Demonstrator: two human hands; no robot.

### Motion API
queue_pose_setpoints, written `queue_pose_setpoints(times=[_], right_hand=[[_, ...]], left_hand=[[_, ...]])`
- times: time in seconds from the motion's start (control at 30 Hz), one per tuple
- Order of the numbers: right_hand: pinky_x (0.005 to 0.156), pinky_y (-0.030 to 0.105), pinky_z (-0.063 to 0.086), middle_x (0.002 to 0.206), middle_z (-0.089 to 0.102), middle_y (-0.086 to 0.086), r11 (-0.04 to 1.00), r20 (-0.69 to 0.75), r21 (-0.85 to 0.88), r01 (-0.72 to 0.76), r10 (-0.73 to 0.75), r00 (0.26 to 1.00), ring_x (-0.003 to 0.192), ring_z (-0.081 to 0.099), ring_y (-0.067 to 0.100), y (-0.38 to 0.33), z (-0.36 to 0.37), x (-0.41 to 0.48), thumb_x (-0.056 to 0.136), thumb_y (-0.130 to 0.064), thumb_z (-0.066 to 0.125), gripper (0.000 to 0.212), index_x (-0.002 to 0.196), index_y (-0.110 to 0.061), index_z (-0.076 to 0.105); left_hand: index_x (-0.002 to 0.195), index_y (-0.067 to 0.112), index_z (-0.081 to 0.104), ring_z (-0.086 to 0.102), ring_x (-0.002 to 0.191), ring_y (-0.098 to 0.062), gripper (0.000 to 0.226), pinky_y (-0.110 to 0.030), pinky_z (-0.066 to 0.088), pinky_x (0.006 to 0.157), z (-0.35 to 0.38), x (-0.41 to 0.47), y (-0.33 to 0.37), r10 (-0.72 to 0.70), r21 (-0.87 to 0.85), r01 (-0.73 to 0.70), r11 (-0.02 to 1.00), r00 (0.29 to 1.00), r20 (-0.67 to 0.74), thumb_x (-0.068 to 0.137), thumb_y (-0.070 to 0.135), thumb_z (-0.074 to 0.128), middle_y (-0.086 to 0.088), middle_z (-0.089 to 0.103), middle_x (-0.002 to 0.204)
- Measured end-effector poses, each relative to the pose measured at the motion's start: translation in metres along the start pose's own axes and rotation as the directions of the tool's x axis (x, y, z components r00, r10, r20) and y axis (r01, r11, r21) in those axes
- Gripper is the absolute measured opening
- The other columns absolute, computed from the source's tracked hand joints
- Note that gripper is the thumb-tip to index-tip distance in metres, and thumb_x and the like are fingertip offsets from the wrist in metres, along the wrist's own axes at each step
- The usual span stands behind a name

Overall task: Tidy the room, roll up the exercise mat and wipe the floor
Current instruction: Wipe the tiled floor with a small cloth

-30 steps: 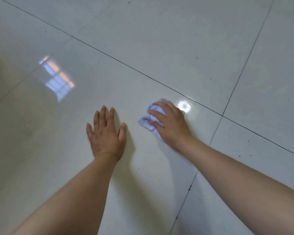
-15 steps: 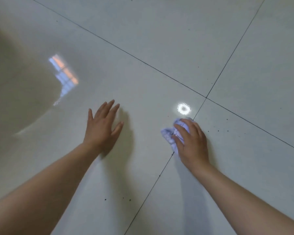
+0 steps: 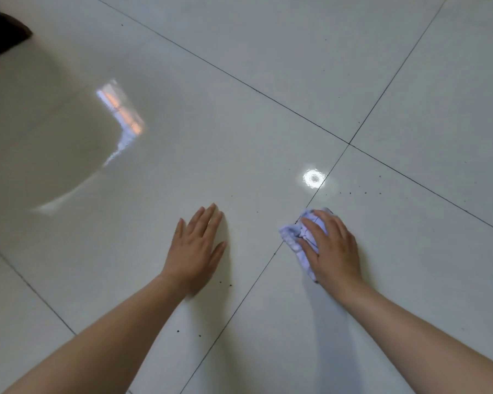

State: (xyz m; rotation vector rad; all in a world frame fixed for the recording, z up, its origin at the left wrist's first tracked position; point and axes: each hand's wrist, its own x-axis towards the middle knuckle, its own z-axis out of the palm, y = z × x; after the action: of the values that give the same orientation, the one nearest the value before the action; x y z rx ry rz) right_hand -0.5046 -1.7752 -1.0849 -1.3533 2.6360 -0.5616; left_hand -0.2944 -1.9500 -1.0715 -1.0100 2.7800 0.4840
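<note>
My right hand (image 3: pixel 332 247) presses a crumpled pale blue-white cloth (image 3: pixel 292 233) flat onto the glossy white tiled floor (image 3: pixel 268 81), right beside a dark grout line. Most of the cloth is hidden under my palm and fingers. My left hand (image 3: pixel 195 250) lies flat on the tile to the left, fingers together, holding nothing. No exercise mat is in view.
Small dark specks of dirt (image 3: pixel 350 192) dot the tiles near the cloth and between my arms. A round lamp reflection (image 3: pixel 313 179) and a window reflection (image 3: pixel 120 109) shine on the floor. A dark object (image 3: pixel 0 29) sits at the top left corner.
My right hand has slid the cloth toward me and rightward, from the left tile to the grout line. My left hand shifted slightly, still flat. The camera view moved with them.
</note>
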Motion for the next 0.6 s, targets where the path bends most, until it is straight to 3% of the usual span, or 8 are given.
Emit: queue_pose_setpoints(times=[0.13, 0.23, 0.47, 0.6], right_hand=[[0.088, 0.044, 0.045, 0.126, 0.055, 0.001, 0.999, -0.015, -0.030, -0.017, 0.016, 1.000, 0.123, 0.042, 0.025, -0.014, 0.003, -0.011, 0.082, -0.029, 0.053, 0.033, 0.111, -0.019, 0.062], [0.085, 0.043, 0.046, 0.125, 0.056, 0.003, 0.998, -0.031, -0.040, -0.054, 0.053, 0.998, 0.121, 0.043, 0.025, -0.013, -0.003, -0.014, 0.081, -0.028, 0.055, 0.032, 0.111, -0.018, 0.062], [0.087, 0.043, 0.044, 0.128, 0.053, 0.007, 0.978, -0.125, -0.018, -0.209, 0.205, 0.971, 0.116, 0.048, 0.032, 0.045, -0.032, 0.021, 0.084, -0.019, 0.064, 0.028, 0.112, -0.015, 0.062], [0.089, 0.043, 0.043, 0.133, 0.048, 0.005, 0.960, -0.114, -0.001, -0.281, 0.279, 0.954, 0.121, 0.043, 0.029, 0.072, -0.036, 0.057, 0.088, -0.023, 0.056, 0.028, 0.116, -0.016, 0.059]], left_hand=[[0.149, 0.022, 0.001, -0.005, 0.144, -0.016, 0.080, -0.043, 0.000, 0.115, -0.002, -0.004, 0.014, -0.016, -0.001, 0.016, 1.000, 0.999, 0.046, 0.077, 0.057, -0.004, 0.007, -0.005, 0.156], [0.149, 0.023, 0.000, -0.004, 0.145, -0.015, 0.079, -0.043, 0.002, 0.115, -0.001, 0.001, 0.036, 0.049, 0.003, -0.049, 0.999, 0.997, 0.057, 0.078, 0.057, -0.004, 0.007, -0.004, 0.157], [0.148, 0.025, -0.003, -0.008, 0.144, -0.017, 0.082, -0.048, 0.004, 0.114, 0.014, 0.032, 0.098, 0.077, -0.025, -0.075, 0.997, 0.995, 0.061, 0.075, 0.062, -0.002, 0.006, -0.011, 0.156], [0.141, 0.027, -0.025, -0.021, 0.141, -0.017, 0.081, -0.052, -0.002, 0.112, 0.028, 0.037, 0.114, 0.008, 0.011, -0.009, 1.000, 0.995, 0.104, 0.071, 0.066, -0.009, 0.006, -0.034, 0.146]])
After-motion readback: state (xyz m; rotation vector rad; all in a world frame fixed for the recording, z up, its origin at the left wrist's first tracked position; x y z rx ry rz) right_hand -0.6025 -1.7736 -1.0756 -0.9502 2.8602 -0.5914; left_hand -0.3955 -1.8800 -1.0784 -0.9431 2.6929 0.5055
